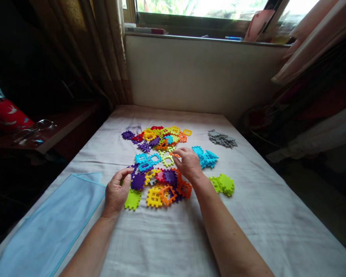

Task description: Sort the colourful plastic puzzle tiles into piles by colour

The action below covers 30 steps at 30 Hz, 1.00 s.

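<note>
Colourful plastic interlocking tiles with toothed edges lie in a loose heap on the white cloth. My right hand point(188, 163) is over the middle of the heap, its fingers closed on an orange tile point(175, 155) seen edge-on. Beneath that tile is a yellow-green frame tile point(167, 161). At the heap's left side, my left hand point(117, 192) has curled fingers beside a purple tile point(138, 181). What its fingertips grip is partly hidden. A flat green tile point(133, 199) lies just right of that hand. Yellow window tiles point(154, 197) and an orange frame tile point(167, 195) lie nearer me.
Blue tiles point(204, 157), green tiles point(223, 184) and a pile of small grey pieces point(222, 139) form separate groups at right. A pale blue bag point(50, 223) lies at left. Glasses point(43, 125) and a red container point(8, 113) sit on a dark side table.
</note>
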Motion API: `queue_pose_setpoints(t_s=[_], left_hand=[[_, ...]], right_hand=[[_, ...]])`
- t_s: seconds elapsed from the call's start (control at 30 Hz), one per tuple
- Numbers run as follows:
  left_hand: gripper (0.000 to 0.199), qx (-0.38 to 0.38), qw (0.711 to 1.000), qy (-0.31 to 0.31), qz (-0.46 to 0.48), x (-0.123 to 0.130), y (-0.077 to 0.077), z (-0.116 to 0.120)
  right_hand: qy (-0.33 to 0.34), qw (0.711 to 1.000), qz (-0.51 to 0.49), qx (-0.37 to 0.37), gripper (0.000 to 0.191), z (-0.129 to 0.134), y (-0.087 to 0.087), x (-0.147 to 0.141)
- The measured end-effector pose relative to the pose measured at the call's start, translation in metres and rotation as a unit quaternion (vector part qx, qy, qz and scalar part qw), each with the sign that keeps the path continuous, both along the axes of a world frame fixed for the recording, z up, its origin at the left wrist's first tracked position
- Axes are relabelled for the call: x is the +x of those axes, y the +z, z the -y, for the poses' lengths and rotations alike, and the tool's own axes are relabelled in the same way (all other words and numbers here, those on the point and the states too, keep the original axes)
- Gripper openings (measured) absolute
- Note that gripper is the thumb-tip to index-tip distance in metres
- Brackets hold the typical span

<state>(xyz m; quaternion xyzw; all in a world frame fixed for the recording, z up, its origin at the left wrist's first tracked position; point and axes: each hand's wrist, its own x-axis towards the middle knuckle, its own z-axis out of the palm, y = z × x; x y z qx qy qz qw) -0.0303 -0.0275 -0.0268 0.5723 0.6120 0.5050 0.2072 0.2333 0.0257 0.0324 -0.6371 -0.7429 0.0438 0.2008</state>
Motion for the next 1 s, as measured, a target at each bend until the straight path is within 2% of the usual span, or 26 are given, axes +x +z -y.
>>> queue_pose_setpoints(t_s=[0.1, 0.23, 0.43, 0.57, 0.77, 0.87, 1.0], left_hand=[[0.033, 0.0, 1.0, -0.004, 0.006, 0.0, -0.001, 0.0], [0.032, 0.002, 1.0, 0.001, 0.009, 0.0, 0.0, 0.0], [0.032, -0.003, 1.0, 0.001, 0.004, 0.002, 0.004, 0.001], [0.032, -0.001, 1.0, 0.006, -0.002, 0.002, 0.004, 0.001], [0.033, -0.001, 1.0, 0.006, -0.003, 0.002, 0.004, 0.0], [0.034, -0.005, 1.0, 0.009, -0.003, 0.002, 0.003, 0.0], [0.034, -0.006, 1.0, 0.005, -0.004, 0.001, 0.002, 0.0]], right_hand=[[0.064, 0.997, 0.022, -0.029, 0.027, -0.003, -0.007, -0.023], [0.101, 0.991, 0.072, -0.052, 0.03, -0.013, -0.012, -0.039], [0.13, 0.982, 0.121, -0.069, 0.023, -0.023, -0.006, -0.05], [0.146, 0.982, 0.111, -0.043, 0.022, -0.02, -0.004, -0.047], [0.07, 0.996, 0.047, 0.022, 0.019, -0.013, -0.008, -0.012], [-0.025, 0.998, 0.021, 0.061, 0.017, -0.015, -0.013, 0.017], [-0.146, 0.985, 0.013, 0.087, 0.016, -0.023, -0.021, 0.057]])
